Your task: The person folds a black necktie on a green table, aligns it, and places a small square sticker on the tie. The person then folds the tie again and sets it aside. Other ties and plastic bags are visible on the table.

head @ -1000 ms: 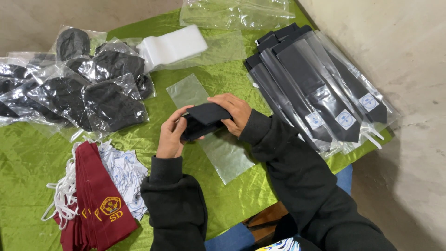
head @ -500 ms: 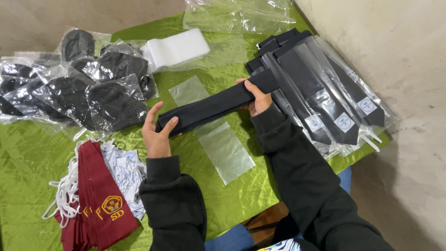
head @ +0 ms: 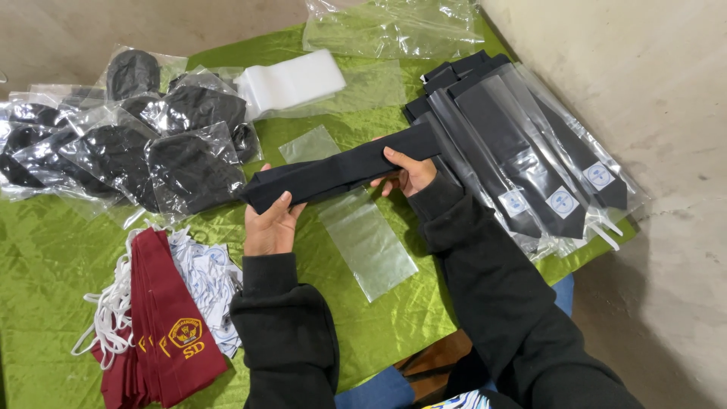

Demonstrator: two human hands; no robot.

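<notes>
Left hand [head: 270, 224] grips the wide end of a long black fabric necktie [head: 342, 168], thumb on top. Right hand [head: 407, 173] pinches its midsection. Tie held stretched above a clear plastic sleeve [head: 366, 240] on green satin cloth [head: 45, 250]. Bagged black ties [head: 522, 151] right; maroon ties [head: 163, 322] near left.

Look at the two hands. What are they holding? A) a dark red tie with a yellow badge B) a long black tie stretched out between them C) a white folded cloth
B: the left hand and right hand grip opposite ends of the black tie, held above the green cloth.
</notes>
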